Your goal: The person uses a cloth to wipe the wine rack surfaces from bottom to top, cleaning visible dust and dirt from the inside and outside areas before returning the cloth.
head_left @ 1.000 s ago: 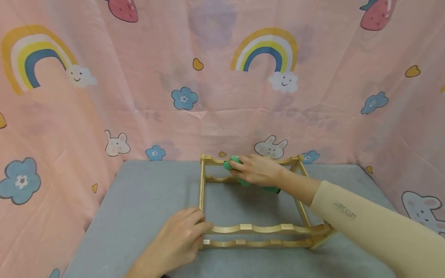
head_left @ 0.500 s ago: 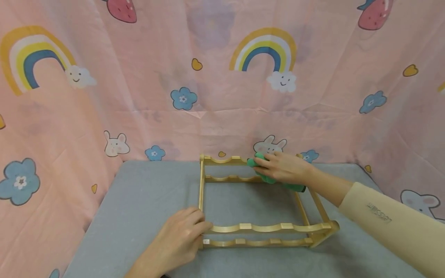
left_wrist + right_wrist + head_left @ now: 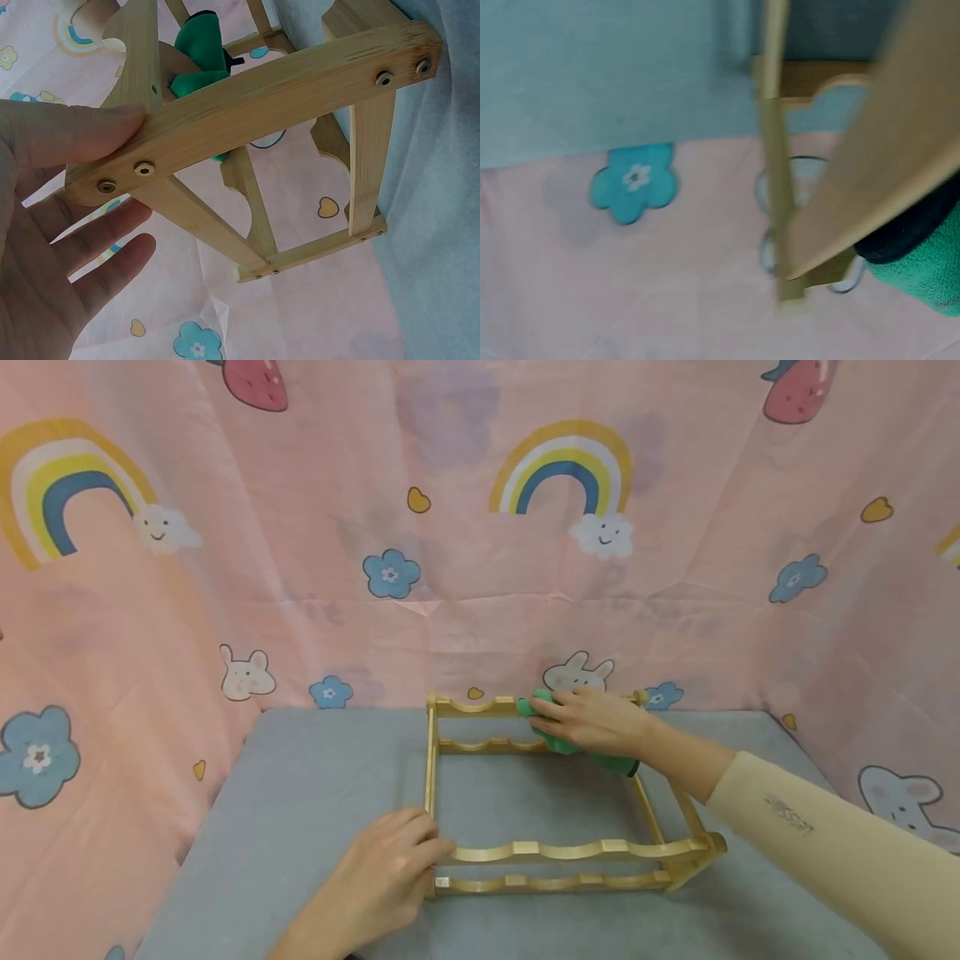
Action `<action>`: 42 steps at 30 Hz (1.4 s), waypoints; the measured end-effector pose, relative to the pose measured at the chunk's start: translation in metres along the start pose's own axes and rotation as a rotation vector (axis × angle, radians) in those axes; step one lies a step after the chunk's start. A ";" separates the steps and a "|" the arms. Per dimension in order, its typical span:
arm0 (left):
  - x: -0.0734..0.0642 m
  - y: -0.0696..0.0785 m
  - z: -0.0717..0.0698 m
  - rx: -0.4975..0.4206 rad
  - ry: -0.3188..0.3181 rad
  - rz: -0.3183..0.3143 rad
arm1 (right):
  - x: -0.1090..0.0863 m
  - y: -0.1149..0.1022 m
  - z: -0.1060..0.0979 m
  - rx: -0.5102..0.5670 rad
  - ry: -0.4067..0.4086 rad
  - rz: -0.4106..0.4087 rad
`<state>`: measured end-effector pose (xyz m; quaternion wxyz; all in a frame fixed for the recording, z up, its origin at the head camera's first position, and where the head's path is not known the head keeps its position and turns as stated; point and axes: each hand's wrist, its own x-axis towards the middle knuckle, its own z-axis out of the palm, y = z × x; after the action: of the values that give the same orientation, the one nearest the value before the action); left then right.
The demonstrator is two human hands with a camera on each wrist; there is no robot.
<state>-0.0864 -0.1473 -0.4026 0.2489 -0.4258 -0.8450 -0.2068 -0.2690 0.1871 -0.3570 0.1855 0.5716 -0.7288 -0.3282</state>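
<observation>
A light wooden rack (image 3: 570, 853) with wavy scalloped rails stands on the grey surface. My left hand (image 3: 386, 868) grips its near left corner; in the left wrist view the thumb (image 3: 75, 133) lies on the end bar, other fingers beyond it. At the far rail, my right hand (image 3: 596, 720) holds a bunched green cloth (image 3: 558, 745) against the wood. That cloth (image 3: 930, 266), with its black edge, shows at the right side of the right wrist view, partly behind a blurred rack bar (image 3: 885, 142). The right hand's palm side is hidden.
A grey cloth-covered table (image 3: 330, 777) lies under the rack. Behind and at both sides hangs a pink curtain (image 3: 465, 635) printed with rainbows, rabbits and flowers, close to the rack's far side.
My right hand slid the cloth rightward along the far rail, then slightly back to the left. The left hand keeps its grip at the corner, and the rack stays in place.
</observation>
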 end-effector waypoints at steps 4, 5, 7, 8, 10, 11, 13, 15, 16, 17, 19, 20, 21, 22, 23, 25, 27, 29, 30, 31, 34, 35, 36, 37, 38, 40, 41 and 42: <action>0.000 0.000 0.000 -0.002 0.003 -0.003 | 0.018 -0.001 -0.002 0.046 0.021 0.003; 0.000 0.000 0.000 -0.003 0.005 -0.003 | 0.021 -0.001 -0.003 0.067 0.025 0.011; 0.000 -0.001 0.000 -0.006 0.005 -0.004 | 0.028 -0.002 -0.006 0.114 0.028 0.033; 0.000 -0.001 0.000 -0.006 0.002 -0.006 | 0.031 -0.002 -0.007 0.145 0.036 0.049; 0.000 -0.001 -0.001 -0.008 -0.006 -0.008 | 0.039 -0.003 -0.012 0.192 0.058 0.074; 0.000 -0.001 -0.001 -0.011 -0.010 -0.009 | 0.043 -0.003 -0.015 0.205 0.071 0.080; 0.000 0.000 -0.001 -0.013 -0.016 -0.011 | 0.052 -0.004 -0.019 0.218 0.102 0.087; 0.000 0.000 -0.001 -0.016 -0.018 -0.010 | 0.063 -0.005 -0.023 0.212 0.125 0.089; 0.000 0.000 -0.001 -0.013 -0.017 -0.008 | 0.068 -0.005 -0.024 0.203 0.137 0.089; 0.000 0.000 -0.001 -0.013 -0.016 -0.007 | 0.073 -0.006 -0.024 0.192 0.146 0.088; 0.001 0.000 -0.001 -0.006 -0.012 -0.003 | 0.083 -0.008 -0.023 0.172 0.167 0.085; 0.001 0.000 -0.002 -0.005 -0.015 -0.003 | 0.088 -0.010 -0.023 0.161 0.175 0.083; 0.000 0.000 -0.002 -0.002 -0.014 -0.001 | 0.092 -0.011 -0.022 0.155 0.192 0.082; 0.000 0.000 -0.002 0.002 -0.010 0.003 | 0.096 -0.013 -0.021 0.152 0.205 0.083; 0.000 0.000 -0.002 0.005 -0.005 0.008 | 0.099 -0.014 -0.020 0.156 0.211 0.086; 0.000 0.000 -0.001 0.007 0.000 0.014 | 0.102 -0.016 -0.019 0.165 0.215 0.094; 0.001 0.000 -0.001 0.009 0.008 0.019 | 0.102 -0.017 -0.018 0.180 0.209 0.106; 0.001 0.000 -0.001 0.002 0.006 0.016 | 0.099 -0.016 -0.018 0.185 0.193 0.112; 0.001 0.000 -0.001 -0.002 0.001 0.012 | 0.097 -0.016 -0.018 0.180 0.188 0.114; 0.001 0.000 -0.001 -0.007 -0.004 0.009 | 0.093 -0.015 -0.017 0.177 0.181 0.116; 0.001 0.000 0.000 -0.016 -0.013 0.003 | 0.081 -0.012 -0.017 0.177 0.160 0.121; 0.001 -0.001 0.000 -0.016 -0.013 0.003 | 0.077 -0.011 -0.016 0.187 0.152 0.126; 0.001 -0.001 0.000 -0.010 -0.010 0.007 | 0.072 -0.010 -0.016 0.198 0.144 0.130; 0.001 -0.001 0.000 -0.006 -0.007 0.008 | 0.068 -0.008 -0.015 0.209 0.137 0.135; 0.001 -0.001 0.000 0.001 -0.002 0.010 | 0.064 -0.007 -0.015 0.221 0.134 0.139; 0.000 -0.001 0.000 0.010 0.004 0.011 | 0.056 -0.004 -0.014 0.243 0.129 0.144; 0.000 -0.001 0.000 0.010 0.005 0.008 | 0.052 -0.003 -0.013 0.253 0.126 0.146; 0.000 -0.001 0.000 0.007 0.004 0.005 | 0.048 -0.001 -0.013 0.260 0.123 0.146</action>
<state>-0.0869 -0.1476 -0.4029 0.2525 -0.4264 -0.8443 -0.2039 -0.2731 0.1376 -0.3536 0.1776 0.5551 -0.7922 -0.1810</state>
